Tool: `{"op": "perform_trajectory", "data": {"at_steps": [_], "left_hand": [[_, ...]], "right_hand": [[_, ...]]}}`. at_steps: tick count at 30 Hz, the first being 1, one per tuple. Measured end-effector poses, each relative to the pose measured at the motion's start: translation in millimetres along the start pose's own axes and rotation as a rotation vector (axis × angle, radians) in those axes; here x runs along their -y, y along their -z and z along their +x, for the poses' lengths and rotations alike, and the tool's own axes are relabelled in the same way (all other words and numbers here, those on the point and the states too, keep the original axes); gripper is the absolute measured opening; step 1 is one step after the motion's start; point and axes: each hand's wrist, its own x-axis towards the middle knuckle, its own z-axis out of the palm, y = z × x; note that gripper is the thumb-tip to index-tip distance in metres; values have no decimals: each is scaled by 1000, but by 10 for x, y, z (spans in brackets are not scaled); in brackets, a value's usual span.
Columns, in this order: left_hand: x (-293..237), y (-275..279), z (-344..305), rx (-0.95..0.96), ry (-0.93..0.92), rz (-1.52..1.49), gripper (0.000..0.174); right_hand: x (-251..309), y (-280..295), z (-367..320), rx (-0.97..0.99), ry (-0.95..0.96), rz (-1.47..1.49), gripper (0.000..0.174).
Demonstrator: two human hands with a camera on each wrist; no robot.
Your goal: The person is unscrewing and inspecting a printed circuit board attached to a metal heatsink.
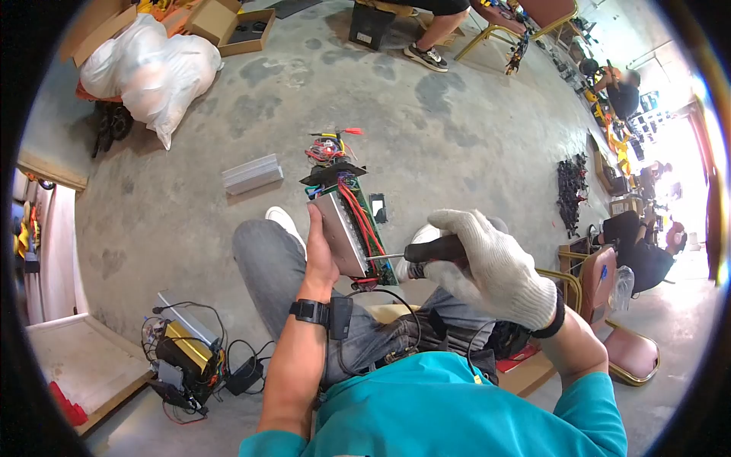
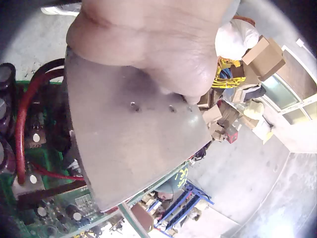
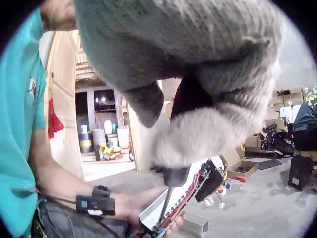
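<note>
My bare left hand (image 1: pixel 323 259) holds a circuit-board assembly by its flat metal plate (image 1: pixel 339 234), thumb along the plate. In the left wrist view the plate (image 2: pixel 133 144) shows small holes, beside a green board (image 2: pixel 49 198) with red wires. My gloved right hand (image 1: pixel 495 270) grips a black-handled screwdriver (image 1: pixel 434 251); its shaft points left, the tip at the row of parts along the plate's edge. The right wrist view shows the gloved fingers curled round the handle (image 3: pixel 176 174), the tip down among the parts; exact contact cannot be told.
A silver metal bar (image 1: pixel 253 174) lies on the floor beyond the assembly, with a small dark-framed piece (image 1: pixel 378 208) to its right. Electronics with cables (image 1: pixel 186 354) stand at lower left. White bags (image 1: pixel 152 68), an open box (image 1: pixel 247 30) and chairs (image 1: pixel 598 278) stand around; other people sit farther off.
</note>
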Motion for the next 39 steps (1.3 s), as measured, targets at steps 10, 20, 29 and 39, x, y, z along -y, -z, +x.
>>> {"op": "perform_trajectory", "data": {"at_steps": [10, 20, 29, 39], "left_hand": [[-2, 2, 29, -18, 0, -42, 72], [21, 14, 18, -45, -14, -42, 75], [70, 105, 52, -78, -33, -86, 72], [-169, -207, -127, -98, -134, -11, 66]], "right_hand": [[37, 103, 35, 146, -112, -70, 50], [-105, 153, 47, -14, 37, 64, 39], [-494, 159, -178, -251, -408, 696, 29], [-745, -553, -456, -36, -354, 1555, 43]]}}
